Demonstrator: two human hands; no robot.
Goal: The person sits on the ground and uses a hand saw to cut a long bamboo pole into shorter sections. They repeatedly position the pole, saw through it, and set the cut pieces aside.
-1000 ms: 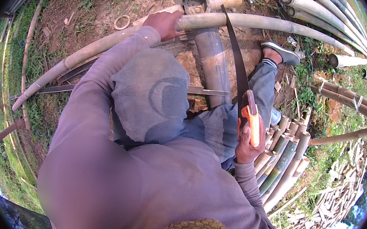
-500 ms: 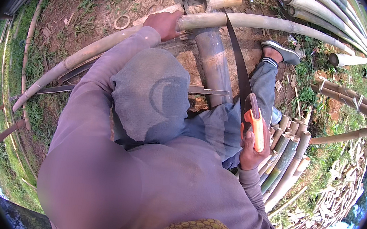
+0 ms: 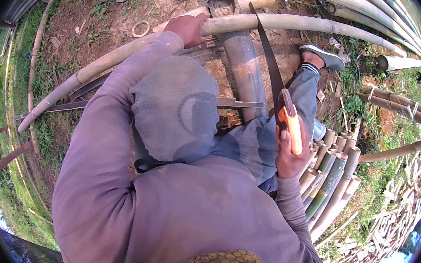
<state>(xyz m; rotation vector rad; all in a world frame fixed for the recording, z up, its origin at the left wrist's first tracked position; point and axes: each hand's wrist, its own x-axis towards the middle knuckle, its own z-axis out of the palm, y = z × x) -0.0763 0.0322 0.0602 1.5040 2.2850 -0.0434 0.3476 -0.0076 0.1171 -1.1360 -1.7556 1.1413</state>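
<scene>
A long pale bamboo pole (image 3: 274, 22) lies crosswise in front of me, over a thicker dark bamboo log (image 3: 243, 79). My left hand (image 3: 187, 30) is wrapped over the pole, left of where a handsaw (image 3: 269, 53) crosses it. The saw has a dark tapering blade and an orange-and-black handle. Closed round that handle is my right hand (image 3: 292, 152), nearer to me and to the right. The blade's tip sticks out just past the far side of the pole. How deep it sits in the bamboo I cannot tell.
Upright cut bamboo pieces (image 3: 327, 168) stand bundled to the right. Long bamboo poles (image 3: 368, 15) lie stacked at the far right. A bamboo ring (image 3: 140, 29) rests on the dirt. My outstretched leg ends in a grey shoe (image 3: 324, 57) beyond the saw.
My right hand has pushed the saw forward, away from me, so its tip shows farther beyond the pole. My left hand keeps its grip on the pole.
</scene>
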